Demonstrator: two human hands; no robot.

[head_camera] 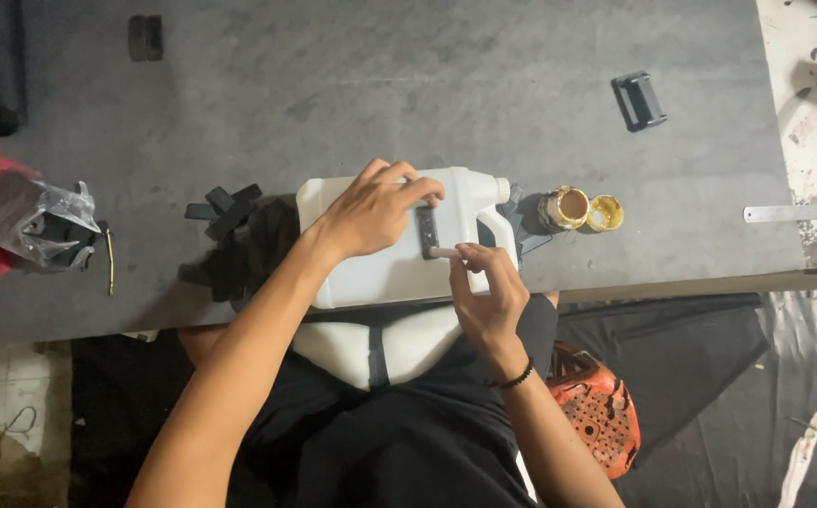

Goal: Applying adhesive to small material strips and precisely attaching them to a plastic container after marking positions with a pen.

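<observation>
The left hand (376, 209) lies palm down on the white plastic jug (399, 240), its fingers spread and curled over the upper face, fingertips pressing a small black strip (426, 231) flat against the plastic. That hand is not closed round anything; it bears down on the strip and steadies the jug. The right hand (486, 293) sits just below and to the right, thumb and forefinger pinched on a short pale stick (444, 252) whose free end touches the jug at the lower end of the strip. The other fingers of this hand are folded loosely under.

The jug rests on its side at the near edge of the grey table (408, 85), directly beneath both hands. Its long axis runs left to right across the view, with the neck and cap pointing right and the moulded handle at that same end. The black strip stands crosswise to this, running from the far side toward the person.

The left forearm reaches in from the lower left on a diagonal, wrist slightly bent; the right forearm rises from the lower right, a dark band at the wrist.

Just right of the neck stand a small open tin (564, 208) and its yellow lid (605, 213). Black pieces (225, 212) lie to the left of the jug.
</observation>
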